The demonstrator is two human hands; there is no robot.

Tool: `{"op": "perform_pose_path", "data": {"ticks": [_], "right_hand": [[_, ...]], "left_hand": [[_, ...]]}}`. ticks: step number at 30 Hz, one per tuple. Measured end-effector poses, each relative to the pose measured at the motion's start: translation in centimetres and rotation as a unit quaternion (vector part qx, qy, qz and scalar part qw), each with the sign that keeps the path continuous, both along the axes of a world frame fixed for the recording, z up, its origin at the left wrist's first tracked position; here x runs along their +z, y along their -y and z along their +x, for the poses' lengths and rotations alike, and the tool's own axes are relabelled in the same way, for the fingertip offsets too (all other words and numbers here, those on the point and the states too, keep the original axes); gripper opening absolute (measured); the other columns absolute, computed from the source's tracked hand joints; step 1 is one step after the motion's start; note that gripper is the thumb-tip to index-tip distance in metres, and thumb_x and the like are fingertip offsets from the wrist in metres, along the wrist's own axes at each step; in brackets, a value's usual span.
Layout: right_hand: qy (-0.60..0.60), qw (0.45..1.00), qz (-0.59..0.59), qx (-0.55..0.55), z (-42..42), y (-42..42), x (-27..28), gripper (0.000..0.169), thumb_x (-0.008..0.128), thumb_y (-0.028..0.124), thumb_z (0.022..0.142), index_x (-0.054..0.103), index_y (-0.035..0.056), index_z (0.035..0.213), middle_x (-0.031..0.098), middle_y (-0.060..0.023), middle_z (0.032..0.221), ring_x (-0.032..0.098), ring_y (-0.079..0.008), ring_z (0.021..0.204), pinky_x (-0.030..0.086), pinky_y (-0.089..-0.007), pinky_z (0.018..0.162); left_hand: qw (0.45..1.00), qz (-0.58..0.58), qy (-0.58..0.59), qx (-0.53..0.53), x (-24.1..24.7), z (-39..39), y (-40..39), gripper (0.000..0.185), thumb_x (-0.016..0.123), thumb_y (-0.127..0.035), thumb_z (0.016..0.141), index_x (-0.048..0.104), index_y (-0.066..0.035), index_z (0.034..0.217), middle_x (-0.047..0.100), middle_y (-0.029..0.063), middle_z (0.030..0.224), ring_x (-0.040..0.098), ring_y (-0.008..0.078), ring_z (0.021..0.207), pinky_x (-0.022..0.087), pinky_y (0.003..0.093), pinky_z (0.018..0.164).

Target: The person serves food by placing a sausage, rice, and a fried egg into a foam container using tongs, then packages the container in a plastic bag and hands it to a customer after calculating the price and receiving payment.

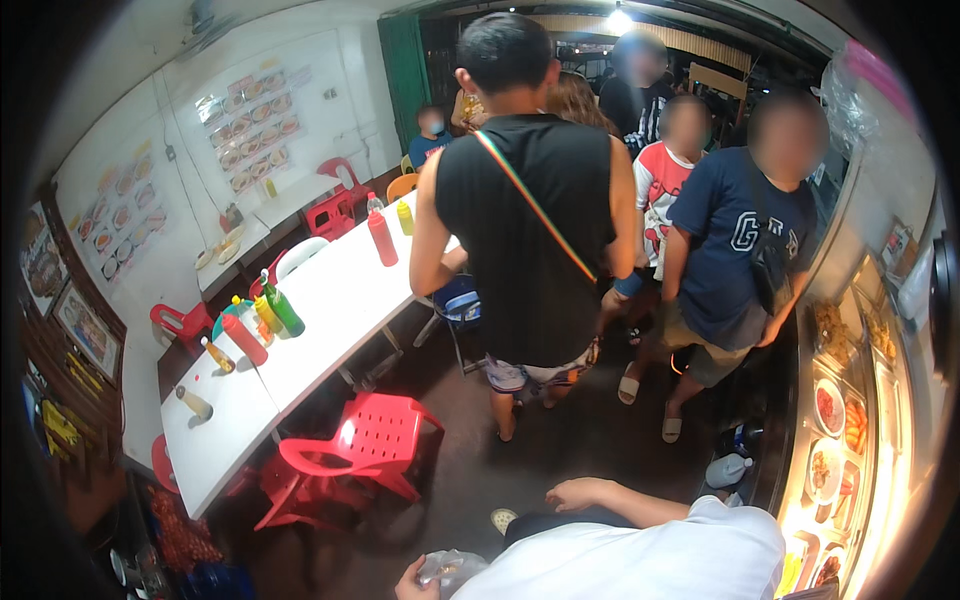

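Observation:
At the bottom edge, my left hand [417, 580] grips a clear plastic bag [453, 568] with something small and pale inside; the contents are unclear. My right hand [579, 495] hangs over my dark shorts [564, 522], its fingers loosely curved and holding nothing. Below it spreads my white shirt [637, 562], and one pale perforated clog [503, 519] shows on the dark floor [472, 480]. Right of me, a lit food counter [796, 480] holds several trays and plates of food. A whitish plastic jug [727, 470] stands by its base.
A person in a black sleeveless top [525, 240] stands ahead; another in navy [720, 255] is by the counter. Red plastic chairs [367, 442] stand beside a long white table [322, 322] bearing a red squeeze bottle [244, 339], a green glass bottle [283, 306] and other condiments.

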State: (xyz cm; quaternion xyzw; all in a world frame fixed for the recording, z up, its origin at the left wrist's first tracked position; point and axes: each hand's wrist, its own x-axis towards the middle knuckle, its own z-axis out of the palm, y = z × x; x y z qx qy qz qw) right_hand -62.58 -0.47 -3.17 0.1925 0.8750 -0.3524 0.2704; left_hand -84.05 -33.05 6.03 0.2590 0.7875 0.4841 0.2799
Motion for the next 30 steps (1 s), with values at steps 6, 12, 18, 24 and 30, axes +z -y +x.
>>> {"op": "perform_pose_path", "data": {"ticks": [6, 12, 18, 24, 30], "right_hand": [[-0.021, 0.995, -0.002, 0.1, -14.6, -4.5, -1.6, 0.047, 0.064, 0.024, 0.086, 0.055, 0.0056, 0.128, 0.063, -0.0167, 0.121, 0.059, -0.0321, 0.112, 0.047, -0.0407, 0.094], [0.024, 0.892, -0.451, -0.023, -30.1, -1.8, -6.8, 0.054, 0.067, 0.039, 0.089, 0.054, 0.0045, 0.128, 0.062, -0.0078, 0.113, 0.062, -0.0248, 0.101, 0.052, -0.0355, 0.085], [0.208, 0.649, -0.663, -0.31, -44.3, 7.1, -12.2, 0.091, 0.061, 0.069, 0.078, 0.038, 0.0027, 0.136, 0.053, -0.0173, 0.118, 0.058, -0.0288, 0.107, 0.052, -0.0445, 0.091], [0.064, 0.516, -0.639, -0.567, -54.2, 12.1, -20.6, 0.101, 0.063, 0.07, 0.075, 0.034, -0.0012, 0.141, 0.04, -0.0269, 0.139, 0.044, -0.0407, 0.127, 0.049, -0.0544, 0.096], [0.014, 0.434, -0.601, -0.671, -55.6, 11.1, -22.3, 0.03, 0.056, 0.012, 0.092, 0.051, -0.0008, 0.119, 0.058, -0.0176, 0.118, 0.06, -0.0312, 0.11, 0.052, -0.0387, 0.096]], "left_hand": [[0.992, -0.049, -0.078, 0.084, -2.0, -8.7, 0.1, 0.061, 0.059, 0.008, 0.071, 0.053, 0.001, 0.131, 0.067, 0.0162, 0.113, 0.064, 0.0247, 0.106, 0.047, 0.0343, 0.095], [0.961, -0.016, -0.047, 0.273, 6.5, -13.5, -2.5, 0.05, 0.06, 0.009, 0.075, 0.061, -0.002, 0.123, 0.068, 0.0079, 0.104, 0.05, 0.0064, 0.07, 0.043, 0.0211, 0.063], [0.917, 0.025, -0.147, 0.371, 10.9, -20.9, -1.2, 0.061, 0.058, 0.013, 0.073, 0.056, -0.002, 0.132, 0.053, 0.0011, 0.098, 0.041, 0.0031, 0.069, 0.036, 0.0164, 0.062], [0.91, 0.083, -0.187, 0.361, 11.6, -32.9, 1.1, 0.07, 0.057, 0.014, 0.069, 0.05, 0.0, 0.137, 0.036, -0.0054, 0.073, 0.033, 0.0021, 0.062, 0.029, 0.0155, 0.056], [0.966, 0.032, -0.187, 0.177, 11.9, -46.9, 3.4, 0.067, 0.06, 0.012, 0.072, 0.047, 0.0, 0.136, 0.046, -0.0001, 0.077, 0.045, 0.0072, 0.058, 0.048, 0.0224, 0.056]]}}
